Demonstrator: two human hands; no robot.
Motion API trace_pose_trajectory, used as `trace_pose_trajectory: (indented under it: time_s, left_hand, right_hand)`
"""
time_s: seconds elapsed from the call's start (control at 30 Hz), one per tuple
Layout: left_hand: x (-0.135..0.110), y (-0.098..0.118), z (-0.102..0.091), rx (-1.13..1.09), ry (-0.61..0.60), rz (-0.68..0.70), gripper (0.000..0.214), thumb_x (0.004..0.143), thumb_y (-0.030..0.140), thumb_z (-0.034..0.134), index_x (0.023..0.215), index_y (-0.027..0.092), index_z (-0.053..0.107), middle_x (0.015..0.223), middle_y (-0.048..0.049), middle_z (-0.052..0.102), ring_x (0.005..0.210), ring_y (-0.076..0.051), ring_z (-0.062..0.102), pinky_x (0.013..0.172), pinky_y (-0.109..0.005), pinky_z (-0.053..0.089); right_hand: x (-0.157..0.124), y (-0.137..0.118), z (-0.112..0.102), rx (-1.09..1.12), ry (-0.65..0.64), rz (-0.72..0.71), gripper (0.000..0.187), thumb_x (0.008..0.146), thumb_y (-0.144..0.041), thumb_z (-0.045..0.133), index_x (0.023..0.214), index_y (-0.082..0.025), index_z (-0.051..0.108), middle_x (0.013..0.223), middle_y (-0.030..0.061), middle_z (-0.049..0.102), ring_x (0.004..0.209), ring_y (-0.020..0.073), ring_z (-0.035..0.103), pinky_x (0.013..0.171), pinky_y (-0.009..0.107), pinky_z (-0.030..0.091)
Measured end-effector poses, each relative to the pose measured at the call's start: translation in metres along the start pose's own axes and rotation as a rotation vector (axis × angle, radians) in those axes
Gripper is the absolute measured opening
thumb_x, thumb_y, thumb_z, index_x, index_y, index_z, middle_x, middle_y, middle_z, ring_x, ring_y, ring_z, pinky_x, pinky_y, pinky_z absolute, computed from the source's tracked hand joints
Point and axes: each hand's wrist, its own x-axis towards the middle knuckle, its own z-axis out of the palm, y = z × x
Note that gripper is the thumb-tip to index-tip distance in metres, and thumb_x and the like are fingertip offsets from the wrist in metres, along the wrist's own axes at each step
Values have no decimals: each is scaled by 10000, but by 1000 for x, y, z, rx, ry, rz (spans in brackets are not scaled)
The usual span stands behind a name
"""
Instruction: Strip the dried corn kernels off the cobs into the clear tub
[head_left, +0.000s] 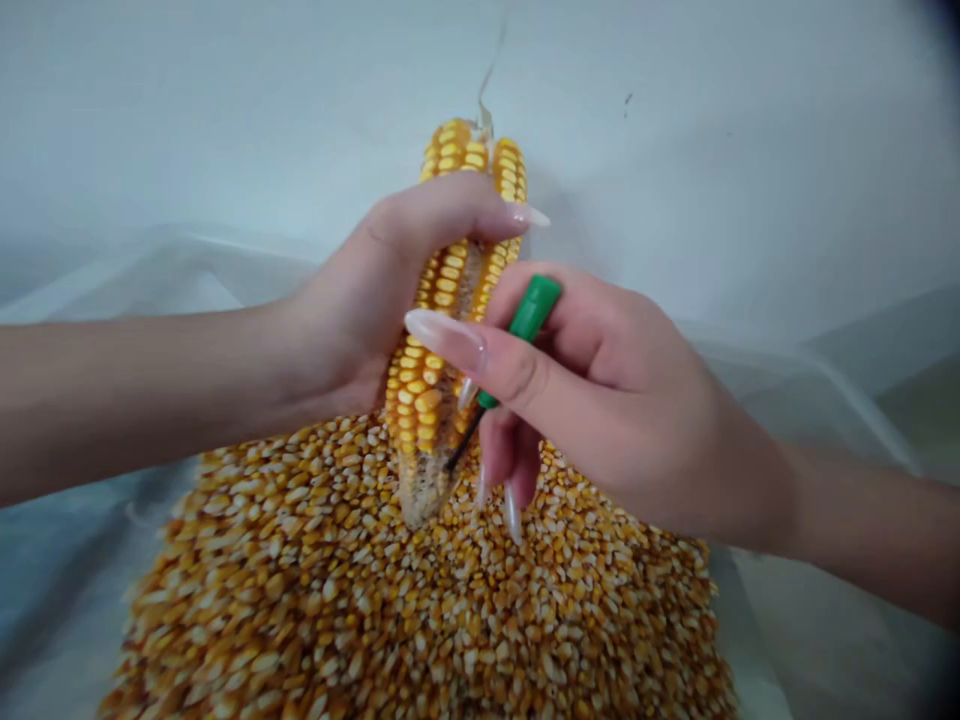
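My left hand [367,300] wraps around a dried ear of corn [416,395], which stands almost upright with its bare tip down. Rows of yellow-orange kernels remain on it, with stripped strips of pale cob between them. My right hand [607,400] grips a small green-handled awl [529,325] between its fingers. The awl's thin dark shaft [465,440] reaches the lower part of the ear. Beneath both hands lies a heap of loose corn kernels [390,600], and the ear's tip hangs just above it or touches it.
The kernels lie in a clear plastic tub, whose rim [187,260] runs along the left and right behind my hands. A white wall [712,140] stands behind the tub. My forearms come in from both sides.
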Motion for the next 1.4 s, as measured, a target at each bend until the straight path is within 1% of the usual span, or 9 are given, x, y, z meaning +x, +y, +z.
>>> trace_pose_trajectory:
  time_s: [0.1, 0.17, 0.37, 0.53, 0.67, 0.93, 1.17, 1.3, 1.4]
  left_hand:
    - [1, -1, -1, 164, -194, 51, 303, 740, 369, 465, 581, 118, 526, 496, -46, 579, 418, -187, 582, 320, -257, 453]
    - [2, -1, -2, 172, -240, 58, 334, 770, 363, 407, 582, 110, 519, 514, -34, 576, 454, -168, 592, 380, -250, 472]
    - [4, 0, -2, 198, -429, 71, 435, 808, 370, 263, 651, 84, 550, 439, -39, 494, 522, -216, 610, 415, -272, 472]
    - [3, 1, -5, 218, -361, 33, 431, 771, 418, 324, 533, 109, 508, 420, -66, 521, 433, -226, 573, 353, -312, 447]
    - [3, 0, -4, 209, -366, 62, 442, 780, 401, 335, 492, 105, 491, 426, -67, 518, 398, -175, 530, 344, -267, 421]
    - [2, 1, 0, 196, -235, 87, 320, 764, 384, 383, 555, 148, 433, 416, -12, 461, 335, -126, 464, 307, -228, 374]
    - [6, -1, -9, 270, -391, 72, 379, 785, 433, 334, 652, 125, 509, 539, -11, 553, 468, -162, 578, 404, -277, 459]
    - [6, -1, -9, 223, -272, 117, 265, 761, 384, 428, 668, 147, 502, 522, -5, 550, 409, -151, 533, 344, -272, 439]
    - [6, -2, -7, 255, -191, 159, 257, 746, 393, 446, 679, 150, 496, 503, -7, 540, 398, -147, 537, 329, -247, 432]
  right_hand:
    - [-2, -1, -1, -19, 15, 61, 341, 822, -521, 432, 751, -187, 447, 515, -67, 537, 402, 54, 519, 385, 145, 430]
    - [-4, -2, -1, -19, 57, 52, 350, 830, -528, 407, 747, -191, 450, 484, -76, 506, 381, 56, 508, 368, 144, 422]
    - [-4, 2, 1, 81, 187, -149, 286, 837, -481, 446, 748, -210, 424, 430, -73, 439, 390, 95, 519, 319, 165, 411]
    - [-6, 6, 2, 78, 170, -122, 259, 828, -459, 474, 798, -203, 451, 495, -57, 490, 395, 99, 525, 339, 194, 454]
    - [-10, 8, 4, 121, 183, -129, 205, 832, -421, 484, 815, -218, 454, 494, -64, 481, 446, 114, 556, 367, 213, 489]
    - [-10, 11, 9, 182, 242, -36, 138, 882, -276, 439, 758, -217, 426, 469, -77, 474, 415, 87, 540, 383, 186, 486]
    - [-10, 14, 10, 219, 236, -24, 176, 843, -364, 491, 773, -211, 436, 494, -78, 475, 443, 81, 562, 427, 182, 497]
    - [-7, 11, 11, 221, 230, 50, 197, 861, -384, 440, 775, -208, 425, 480, -79, 475, 453, 73, 567, 441, 163, 476]
    - [-12, 14, 16, 200, 138, 109, 212, 874, -387, 406, 778, -198, 425, 497, -67, 493, 470, 69, 565, 454, 163, 464]
